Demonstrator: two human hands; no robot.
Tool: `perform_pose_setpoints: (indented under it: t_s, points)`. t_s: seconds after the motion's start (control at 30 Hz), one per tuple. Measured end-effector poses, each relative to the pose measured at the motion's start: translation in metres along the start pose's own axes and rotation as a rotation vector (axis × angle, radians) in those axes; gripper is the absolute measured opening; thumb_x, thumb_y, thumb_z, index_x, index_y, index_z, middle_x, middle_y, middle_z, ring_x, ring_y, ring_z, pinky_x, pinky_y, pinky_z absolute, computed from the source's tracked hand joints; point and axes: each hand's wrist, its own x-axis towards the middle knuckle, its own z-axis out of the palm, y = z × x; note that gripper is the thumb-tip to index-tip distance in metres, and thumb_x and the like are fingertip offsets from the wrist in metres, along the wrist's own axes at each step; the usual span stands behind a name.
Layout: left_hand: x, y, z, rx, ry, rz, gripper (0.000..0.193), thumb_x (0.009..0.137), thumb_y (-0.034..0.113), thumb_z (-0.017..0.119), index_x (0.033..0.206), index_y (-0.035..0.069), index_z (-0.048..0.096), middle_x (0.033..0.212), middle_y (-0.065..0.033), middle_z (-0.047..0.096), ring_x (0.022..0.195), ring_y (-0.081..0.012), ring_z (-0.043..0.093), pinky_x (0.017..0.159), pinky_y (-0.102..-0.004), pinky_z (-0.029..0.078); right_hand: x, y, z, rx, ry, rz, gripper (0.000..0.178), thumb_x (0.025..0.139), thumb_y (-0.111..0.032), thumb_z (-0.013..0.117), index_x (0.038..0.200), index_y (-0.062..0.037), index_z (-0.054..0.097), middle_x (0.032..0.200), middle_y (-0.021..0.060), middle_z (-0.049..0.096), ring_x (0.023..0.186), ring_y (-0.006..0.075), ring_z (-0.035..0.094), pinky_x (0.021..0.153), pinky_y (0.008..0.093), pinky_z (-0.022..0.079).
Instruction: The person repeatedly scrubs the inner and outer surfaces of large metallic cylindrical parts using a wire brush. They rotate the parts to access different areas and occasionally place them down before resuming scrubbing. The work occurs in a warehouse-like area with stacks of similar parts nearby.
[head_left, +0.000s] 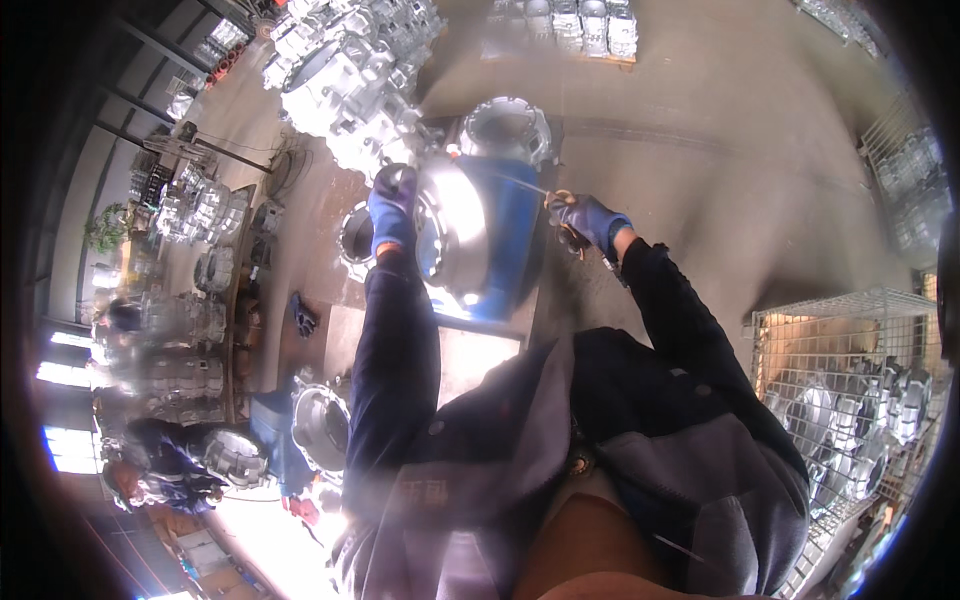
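Gloved hands on blue casting [505, 235]

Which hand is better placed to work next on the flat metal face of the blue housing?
Probably the left hand: it already rests on the housing at its face's rim. The right hand is beside the housing, occupied with a thin tool.

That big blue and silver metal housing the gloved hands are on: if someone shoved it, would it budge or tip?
The housing looks like thick cast metal, so it is probably very heavy and rigid. Its wide body seems to sit squarely, so tipping looks unlikely. The left hand rests on its shiny rim, which may be slippery.
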Motion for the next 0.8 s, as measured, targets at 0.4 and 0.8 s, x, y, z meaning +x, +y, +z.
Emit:
perform_pose_setpoints:
  t_s: [0.4,0.8]
  points:
    - [-0.002,0.031,0.003,0.047,-0.001,-0.087,0.034,0.078,0.025,0.067,0.106,0.006,0.063,0.091,-0.0091,0.064,0.080,-0.0154,0.059,0.074,-0.0275,0.047,-0.113,0.029,0.016,-0.108,-0.275,0.083,0.026,0.088,-0.014,0.054,0.110,-0.0024,0.060,0.090,0.0056,0.064,0.078,0.0125,0.060,0.060,0.0268,0.050]
    - [0.005,0.016,0.003,-0.219,0.003,-0.061,0.027,0.090,0.020,0.060,0.110,0.002,0.058,0.102,-0.0068,0.064,0.088,-0.0169,0.059,0.080,-0.0303,0.048,-0.155,-0.057,0.055,0.018,0.010,-0.029,0.042,0.080,0.004,0.056,0.121,-0.0036,0.056,0.093,0.0042,0.063,0.073,0.0099,0.058,0.061,0.0240,0.049]
